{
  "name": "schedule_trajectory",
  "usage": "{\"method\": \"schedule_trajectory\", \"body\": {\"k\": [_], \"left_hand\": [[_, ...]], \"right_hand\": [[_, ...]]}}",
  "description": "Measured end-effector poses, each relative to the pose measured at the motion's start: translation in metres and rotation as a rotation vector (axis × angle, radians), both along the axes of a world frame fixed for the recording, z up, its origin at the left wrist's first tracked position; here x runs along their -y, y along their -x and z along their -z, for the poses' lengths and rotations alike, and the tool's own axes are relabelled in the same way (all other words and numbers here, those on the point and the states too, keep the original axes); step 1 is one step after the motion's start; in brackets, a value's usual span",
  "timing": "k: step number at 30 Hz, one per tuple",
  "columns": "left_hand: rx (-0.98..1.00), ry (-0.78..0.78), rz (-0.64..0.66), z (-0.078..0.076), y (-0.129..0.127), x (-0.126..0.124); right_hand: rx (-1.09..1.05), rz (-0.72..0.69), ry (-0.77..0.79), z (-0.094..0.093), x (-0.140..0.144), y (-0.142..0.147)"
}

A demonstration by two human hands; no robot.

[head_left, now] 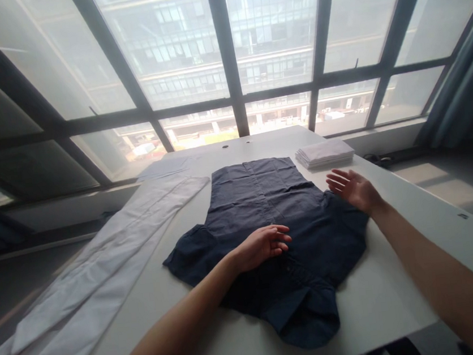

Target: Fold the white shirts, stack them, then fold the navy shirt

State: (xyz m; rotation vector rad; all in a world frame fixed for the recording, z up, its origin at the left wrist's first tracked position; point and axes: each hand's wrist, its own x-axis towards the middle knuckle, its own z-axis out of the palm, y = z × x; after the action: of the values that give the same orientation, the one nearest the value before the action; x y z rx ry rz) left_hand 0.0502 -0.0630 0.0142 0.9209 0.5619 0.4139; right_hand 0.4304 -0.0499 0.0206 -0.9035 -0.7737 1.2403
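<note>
A dark navy short-sleeved shirt [267,219] lies spread flat, front up, on a white table [386,291], its collar toward me. My left hand [263,245] rests palm down on the middle of the shirt, fingers loosely curled and holding nothing. My right hand [351,187] hovers open, fingers spread, just above the shirt's right sleeve near the table surface.
A stack of folded white cloth [324,153] sits at the far right of the table. Long white fabric [102,272] drapes along the table's left side and off its near corner. Large windows [227,59] stand behind the table.
</note>
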Motion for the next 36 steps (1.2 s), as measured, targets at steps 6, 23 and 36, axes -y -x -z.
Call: {"method": "schedule_trajectory", "body": {"k": [6,23,36], "left_hand": [[0.034,0.004,0.010,0.004,0.001,-0.001],[0.022,-0.015,-0.356,-0.004,0.097,-0.050],[-0.274,-0.694,-1.044,-0.012,0.174,-0.053]], "right_hand": [[-0.066,-0.234,0.038,0.004,0.001,0.088],[-0.113,-0.406,0.186,0.039,-0.006,0.093],[-0.110,-0.346,0.200,0.033,-0.002,0.098]]}}
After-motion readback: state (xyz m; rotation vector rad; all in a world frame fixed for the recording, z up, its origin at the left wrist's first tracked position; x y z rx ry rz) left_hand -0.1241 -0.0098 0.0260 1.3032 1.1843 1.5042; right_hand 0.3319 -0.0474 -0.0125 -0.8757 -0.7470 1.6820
